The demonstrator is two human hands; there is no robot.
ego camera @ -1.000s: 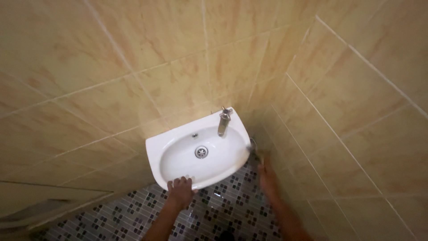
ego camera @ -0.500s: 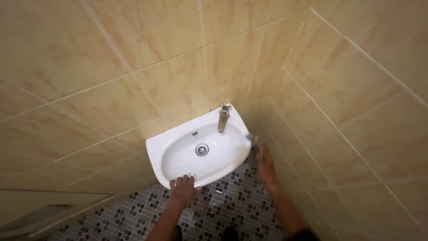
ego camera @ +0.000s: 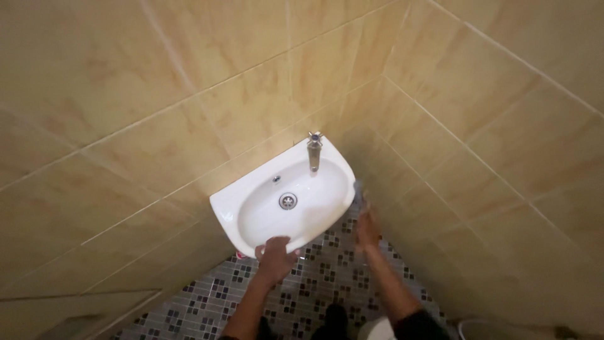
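The white wall-hung basin (ego camera: pixel 251 214), fixed in a corner of beige tiled walls (ego camera: pixel 478 126), is gripped at its front rim by the left hand (ego camera: pixel 275 257), fingers curled. The rim is best kept steadied while the blurred right hand (ego camera: pixel 366 226), its grasp unclear, works beside the wall-side edge. A chrome tap (ego camera: pixel 314 151) and drain (ego camera: pixel 287 201) are seen; access is crowded by the corner.

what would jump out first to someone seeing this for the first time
A small white basin fixed to the tan tiled wall in the corner, with a metal tap at its back edge. The left hand grips its front rim, while the right hand is blurred beside its right edge, above a dark mosaic floor.
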